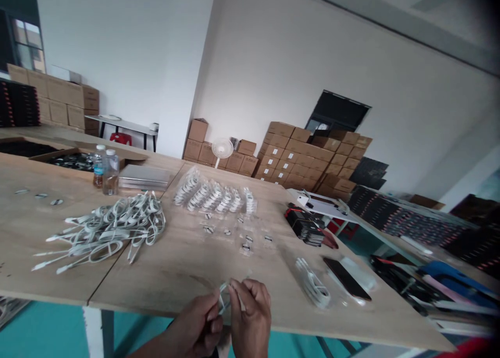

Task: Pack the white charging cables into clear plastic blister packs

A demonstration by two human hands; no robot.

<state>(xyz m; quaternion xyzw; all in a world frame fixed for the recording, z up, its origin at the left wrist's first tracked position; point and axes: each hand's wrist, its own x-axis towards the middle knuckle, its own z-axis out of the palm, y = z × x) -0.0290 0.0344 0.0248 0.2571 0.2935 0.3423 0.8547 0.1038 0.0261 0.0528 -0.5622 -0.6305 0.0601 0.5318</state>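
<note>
Between both hands (230, 316), small coiled cable (224, 297), pinched

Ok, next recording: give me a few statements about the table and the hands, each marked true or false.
1. The left hand and the right hand pinch one small pale item between them above the near edge of the table. True.
2. Two bottles stand upright beyond the loose cable pile. True.
3. The cable pile lies to the right of the hands. False: it lies to their left.
4. The dark phone lies beside the bottles. False: it lies far to their right, next to a bagged cable.
</note>
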